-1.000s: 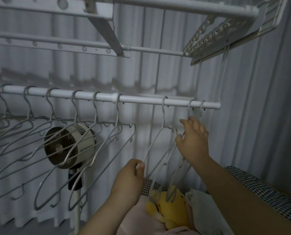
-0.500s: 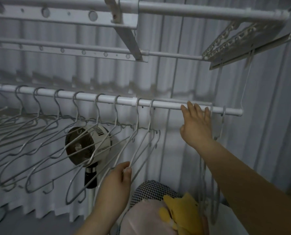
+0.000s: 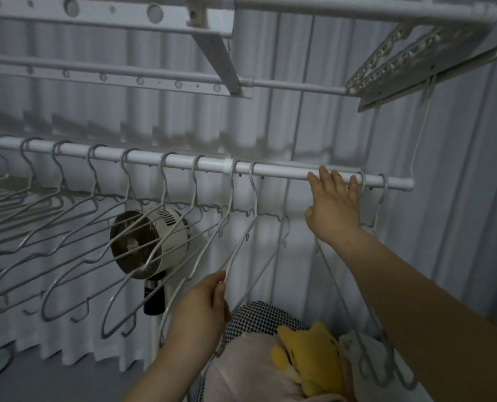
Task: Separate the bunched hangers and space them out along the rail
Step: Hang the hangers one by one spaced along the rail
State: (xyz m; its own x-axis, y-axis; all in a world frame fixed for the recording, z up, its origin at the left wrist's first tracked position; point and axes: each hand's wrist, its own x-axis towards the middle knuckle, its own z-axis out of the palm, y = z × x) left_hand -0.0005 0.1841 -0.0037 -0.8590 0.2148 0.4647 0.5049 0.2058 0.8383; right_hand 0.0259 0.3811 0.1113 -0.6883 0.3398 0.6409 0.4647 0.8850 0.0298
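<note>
On the rail (image 3: pixel 285 173), a row of hangers (image 3: pixel 163 184) hooks at even gaps from the left end to the white joint, two more hooks sit close together just right of the joint, and two end hangers (image 3: pixel 362 184) hang near the right end. The left hand (image 3: pixel 203 309), below the rail's middle, pinches the sloping wire of a hanger (image 3: pixel 240 249) from the close two between thumb and fingers. The right hand (image 3: pixel 332 204) is uncurled, fingers straight up against the rail just left of the end hangers, gripping nothing; a fan (image 3: pixel 151 242) stands behind the row.
</note>
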